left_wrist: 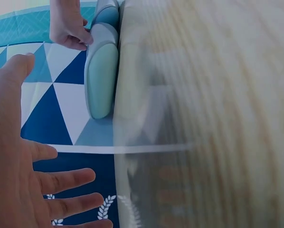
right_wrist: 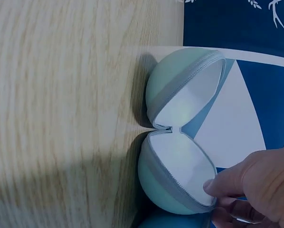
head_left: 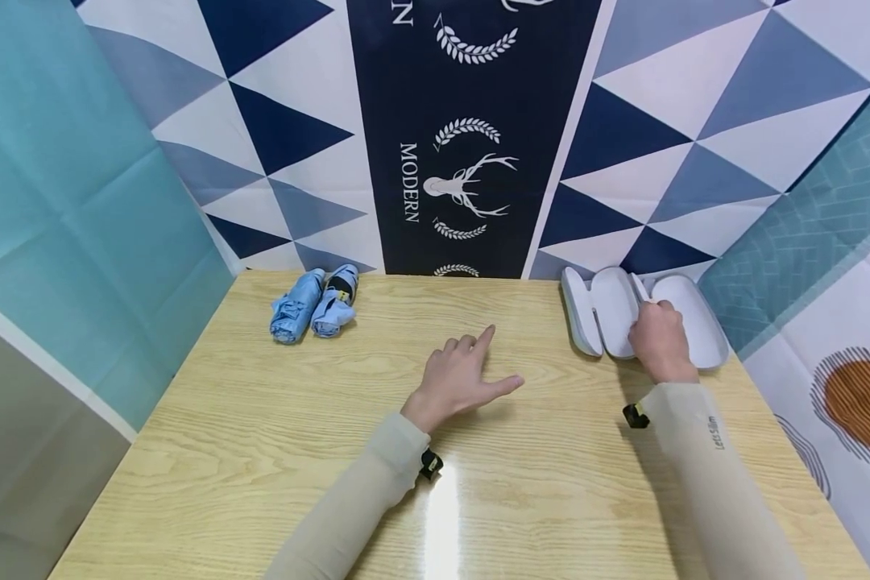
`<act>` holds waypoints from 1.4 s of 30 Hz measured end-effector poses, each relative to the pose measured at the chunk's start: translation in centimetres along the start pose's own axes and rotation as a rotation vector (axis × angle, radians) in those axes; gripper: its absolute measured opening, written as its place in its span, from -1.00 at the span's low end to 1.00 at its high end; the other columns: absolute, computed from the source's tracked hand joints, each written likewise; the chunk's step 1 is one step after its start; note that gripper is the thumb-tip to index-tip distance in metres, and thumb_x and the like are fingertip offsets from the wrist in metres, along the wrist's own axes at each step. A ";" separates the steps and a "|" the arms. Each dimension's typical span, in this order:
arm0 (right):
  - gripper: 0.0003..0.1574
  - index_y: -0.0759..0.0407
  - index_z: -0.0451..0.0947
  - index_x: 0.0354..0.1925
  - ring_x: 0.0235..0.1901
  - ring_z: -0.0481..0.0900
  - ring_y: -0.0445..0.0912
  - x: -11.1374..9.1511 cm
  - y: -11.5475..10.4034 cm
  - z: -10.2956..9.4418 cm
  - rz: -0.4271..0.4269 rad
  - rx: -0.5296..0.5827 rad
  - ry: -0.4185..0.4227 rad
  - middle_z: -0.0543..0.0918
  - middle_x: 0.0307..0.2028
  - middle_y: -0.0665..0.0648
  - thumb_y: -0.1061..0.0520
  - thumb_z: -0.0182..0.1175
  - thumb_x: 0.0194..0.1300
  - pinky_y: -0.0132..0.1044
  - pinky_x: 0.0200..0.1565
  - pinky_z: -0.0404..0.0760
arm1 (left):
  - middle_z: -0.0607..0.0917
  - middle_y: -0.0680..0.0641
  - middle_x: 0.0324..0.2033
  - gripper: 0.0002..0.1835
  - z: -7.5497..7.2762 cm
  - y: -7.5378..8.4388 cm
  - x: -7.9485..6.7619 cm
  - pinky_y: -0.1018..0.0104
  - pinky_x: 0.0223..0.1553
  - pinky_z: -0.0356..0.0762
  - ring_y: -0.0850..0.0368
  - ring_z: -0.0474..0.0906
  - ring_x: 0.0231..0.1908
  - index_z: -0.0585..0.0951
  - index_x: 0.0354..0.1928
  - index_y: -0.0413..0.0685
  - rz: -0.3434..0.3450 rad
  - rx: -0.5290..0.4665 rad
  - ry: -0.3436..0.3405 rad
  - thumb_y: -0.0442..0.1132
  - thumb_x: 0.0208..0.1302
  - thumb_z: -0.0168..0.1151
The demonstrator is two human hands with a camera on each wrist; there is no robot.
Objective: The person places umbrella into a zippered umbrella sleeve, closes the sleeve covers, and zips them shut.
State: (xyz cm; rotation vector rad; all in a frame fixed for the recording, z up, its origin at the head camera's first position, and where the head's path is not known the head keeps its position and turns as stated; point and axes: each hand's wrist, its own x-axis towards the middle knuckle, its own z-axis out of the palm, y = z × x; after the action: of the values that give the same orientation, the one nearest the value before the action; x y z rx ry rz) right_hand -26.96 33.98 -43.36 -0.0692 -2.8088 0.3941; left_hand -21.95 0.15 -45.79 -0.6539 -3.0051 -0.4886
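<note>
At the back right of the table, a mint zip case [right_wrist: 177,175] stands unzipped and spread into two halves with a white inside. Beside it is a second open case [head_left: 689,322], also white inside. My right hand [head_left: 661,338] pinches the rim where the two cases meet. In the right wrist view its thumb lies over the inner edge of the mint case's nearer half, fingers behind the rim. My left hand [head_left: 458,385] hovers over the middle of the table, holding nothing, its thumb and forefinger spread. It appears palm on in the left wrist view.
Two rolled light-blue fabric bundles [head_left: 297,308], like folded umbrellas, lie side by side at the back left; one has a black and yellow patch. A patterned cloth wall [head_left: 478,177] rises right behind the wooden table [head_left: 261,435], with further sheets along both sides.
</note>
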 end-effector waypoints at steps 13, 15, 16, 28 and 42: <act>-0.78 0.61 0.55 -0.34 -0.34 0.53 0.46 -1.0 0.0 0.0 -0.049 0.082 0.025 0.49 -0.38 0.58 0.48 -0.02 0.10 0.26 -0.36 0.51 | 0.64 -0.13 0.21 0.11 0.8 -0.2 -0.4 -0.02 -0.07 0.64 -0.10 0.61 0.10 0.18 0.61 0.16 0.003 -0.005 0.006 0.70 0.19 -0.18; -0.76 0.59 0.56 -0.34 -0.34 0.54 0.41 -1.2 -0.3 -0.1 -0.038 0.100 -0.004 0.48 -0.36 0.56 0.47 -0.03 0.11 0.19 -0.40 0.53 | 0.65 -0.13 0.20 0.10 0.8 -0.2 -0.6 -0.01 -0.08 0.64 -0.10 0.61 0.09 0.19 0.61 0.16 0.000 -0.011 0.003 0.69 0.20 -0.17; -0.76 0.58 0.57 -0.35 -0.35 0.55 0.39 -1.3 -0.5 -0.1 -0.040 0.105 -0.014 0.48 -0.36 0.54 0.47 -0.04 0.10 0.15 -0.42 0.54 | 0.66 -0.14 0.19 0.10 0.8 -0.3 -0.6 -0.01 -0.09 0.64 -0.10 0.62 0.08 0.19 0.61 0.15 0.000 -0.015 0.003 0.69 0.20 -0.17; -0.86 0.52 0.53 -0.40 -0.42 0.49 0.22 -2.4 -2.6 0.1 -0.118 0.091 -0.047 0.53 -0.43 0.45 0.46 0.04 0.04 0.03 -0.42 0.52 | 0.66 -0.16 0.18 0.09 0.9 -0.7 -0.5 -0.01 -0.14 0.64 -0.11 0.64 0.04 0.20 0.61 0.13 -0.018 -0.037 0.009 0.68 0.23 -0.20; -0.68 0.65 0.62 -0.12 -0.23 0.60 0.32 -4.5 -6.2 0.0 -0.204 0.140 -0.091 0.64 -0.27 0.55 0.45 0.11 0.17 0.18 -0.19 0.64 | 0.66 -0.18 0.20 0.06 1.3 -0.2 0.4 -0.01 -0.18 0.68 -0.11 0.65 0.05 0.21 0.60 0.07 -0.026 -0.073 0.023 0.64 0.29 -0.24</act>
State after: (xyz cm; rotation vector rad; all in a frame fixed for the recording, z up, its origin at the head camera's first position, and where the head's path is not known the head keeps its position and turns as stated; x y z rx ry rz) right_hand -22.69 27.63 -42.92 0.2704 -2.8316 0.5554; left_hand -22.37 0.51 -47.07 -0.6097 -2.9905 -0.6054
